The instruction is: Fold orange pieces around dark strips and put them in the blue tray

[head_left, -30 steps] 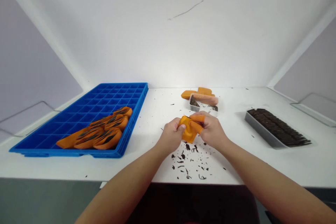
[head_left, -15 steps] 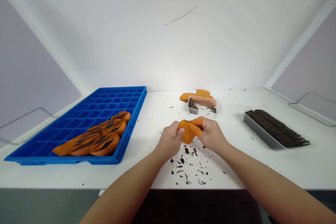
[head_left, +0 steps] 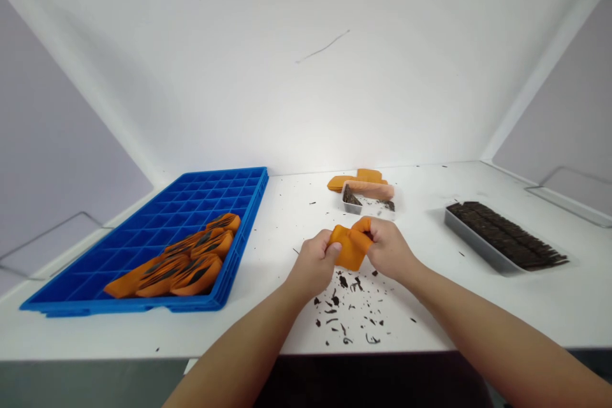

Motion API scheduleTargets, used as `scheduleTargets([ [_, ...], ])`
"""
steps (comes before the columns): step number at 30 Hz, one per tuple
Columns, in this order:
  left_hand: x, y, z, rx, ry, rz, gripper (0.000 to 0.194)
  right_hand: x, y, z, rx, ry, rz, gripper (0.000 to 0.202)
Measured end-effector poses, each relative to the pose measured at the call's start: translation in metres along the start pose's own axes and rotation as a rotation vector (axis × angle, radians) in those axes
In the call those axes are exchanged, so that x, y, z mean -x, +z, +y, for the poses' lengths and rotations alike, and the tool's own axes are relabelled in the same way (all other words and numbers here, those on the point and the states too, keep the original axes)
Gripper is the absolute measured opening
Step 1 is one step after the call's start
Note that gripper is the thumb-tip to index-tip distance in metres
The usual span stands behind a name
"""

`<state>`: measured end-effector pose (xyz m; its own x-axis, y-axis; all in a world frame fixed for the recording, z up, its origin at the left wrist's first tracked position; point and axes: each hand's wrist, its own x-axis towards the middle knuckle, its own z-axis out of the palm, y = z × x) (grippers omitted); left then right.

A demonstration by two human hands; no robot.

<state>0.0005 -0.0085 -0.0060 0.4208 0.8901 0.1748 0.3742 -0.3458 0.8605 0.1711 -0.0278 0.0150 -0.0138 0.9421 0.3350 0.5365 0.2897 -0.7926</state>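
An orange folded sheet (head_left: 349, 250) is held between both hands above the middle of the table. My left hand (head_left: 315, 261) grips its left edge, thumb on the near face. Closed on the upper right part, my right hand (head_left: 389, 247) has an orange flap at its fingertips. Dark flakes (head_left: 335, 301) lie scattered on the white table below. On the left, a blue divided tray (head_left: 236, 236) holds several orange packets (head_left: 196, 274) with dark filling. A clear container (head_left: 482, 248) at the right is full of dark brown strips (head_left: 502, 229).
Behind the hands stands a small clear box (head_left: 352, 208) with dark crumbs and a peach-coloured roll (head_left: 370, 190). Orange sheets (head_left: 369, 175) lie beyond it. Thin wire frames stand at both sides, before a white back wall (head_left: 382, 89).
The view has shifted slightly. The orange sheet has turned between my hands, showing more of its broad face, and the dark edge at its top no longer shows.
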Motion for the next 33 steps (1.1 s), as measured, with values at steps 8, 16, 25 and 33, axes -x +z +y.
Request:
scheduleTargets([
  [8,-0.0003,0.0019,-0.0019,0.075,-0.018,-0.015,0.016,0.0011,0.0034,0.0029,-0.198,0.083,-0.027,0.01],
  [16,-0.0008,0.0015,-0.0066,0.037,-0.007,0.009,0.018,-0.0012,0.0038,0.0043,-0.319,0.192,-0.141,0.018],
  [25,0.0006,0.0017,-0.0017,0.033,-0.027,-0.039,0.014,0.0011,0.0039,0.0028,-0.099,0.112,-0.056,0.024],
  [33,0.0024,0.0033,-0.0028,0.052,0.067,0.025,0.025,0.0037,0.0059,-0.0011,0.161,-0.044,-0.096,0.029],
])
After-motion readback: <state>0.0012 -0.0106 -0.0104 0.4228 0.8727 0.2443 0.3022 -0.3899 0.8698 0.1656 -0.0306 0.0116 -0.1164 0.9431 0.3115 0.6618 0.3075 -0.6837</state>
